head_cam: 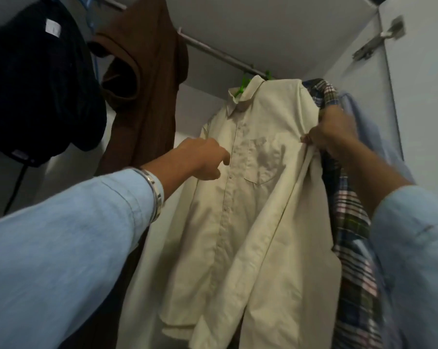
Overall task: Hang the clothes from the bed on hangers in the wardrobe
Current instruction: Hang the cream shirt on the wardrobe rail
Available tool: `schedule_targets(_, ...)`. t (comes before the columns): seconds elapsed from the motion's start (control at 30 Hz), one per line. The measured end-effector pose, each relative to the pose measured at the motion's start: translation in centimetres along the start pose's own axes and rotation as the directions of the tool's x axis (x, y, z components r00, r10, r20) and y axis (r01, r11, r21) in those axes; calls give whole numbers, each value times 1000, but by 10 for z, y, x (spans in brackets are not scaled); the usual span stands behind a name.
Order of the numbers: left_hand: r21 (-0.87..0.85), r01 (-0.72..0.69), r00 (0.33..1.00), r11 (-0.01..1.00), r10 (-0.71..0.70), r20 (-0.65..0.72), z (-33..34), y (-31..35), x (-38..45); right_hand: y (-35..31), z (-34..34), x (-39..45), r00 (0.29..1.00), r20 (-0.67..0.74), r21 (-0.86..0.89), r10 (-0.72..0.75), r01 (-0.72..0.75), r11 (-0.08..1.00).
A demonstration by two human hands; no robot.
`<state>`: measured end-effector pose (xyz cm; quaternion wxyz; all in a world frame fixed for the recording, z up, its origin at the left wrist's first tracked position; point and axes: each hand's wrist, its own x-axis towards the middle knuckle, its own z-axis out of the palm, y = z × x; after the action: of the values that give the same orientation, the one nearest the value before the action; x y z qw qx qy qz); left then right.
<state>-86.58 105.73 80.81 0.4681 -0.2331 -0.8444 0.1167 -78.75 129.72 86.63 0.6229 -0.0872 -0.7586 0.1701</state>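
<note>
A cream button-up shirt [240, 210] hangs on a green hanger [243, 85] from the wardrobe rail [213, 50]. My right hand [331, 133] pinches the shirt's sleeve seam by the chest pocket. My left hand [200, 158] is in front of the shirt's left chest, fingers loosely curled, touching the fabric near the button placket; no grip shows. Both of my arms wear light blue sleeves, and a metal bracelet sits on the left wrist.
A plaid shirt [351, 222] and a pale blue garment [371, 132] hang right of the cream shirt. A brown garment [142, 79] and a dark navy one [39, 79] hang at the left. The wardrobe door with its hinge [379, 39] stands at the right.
</note>
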Motion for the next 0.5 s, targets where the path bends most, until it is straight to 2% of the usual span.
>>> schedule_targets(0.07, -18, 0, 999, 1000, 0, 42, 2, 4, -15, 8, -6, -21, 1000, 24, 104, 8, -10, 995)
schedule_targets(0.17, -77, 11, 998, 997, -7, 56, 3, 14, -38, 18, -20, -54, 993, 47, 274, 105, -113, 955)
schedule_targets(0.27, -101, 1, 999, 995, 2, 36, 3, 30, -58, 30, -36, -90, 979, 150, 390, 137, -186, 902)
schedule_targets(0.37, -218, -15, 1000, 976, 19, 19, -1, 55, -77, 39, -56, -131, 964, 227, 442, 137, -228, 868)
schedule_targets(0.5, -410, -62, 998, 910, 63, -13, -17, 107, -108, 54, -93, -190, 929, 306, 477, 207, -338, 811)
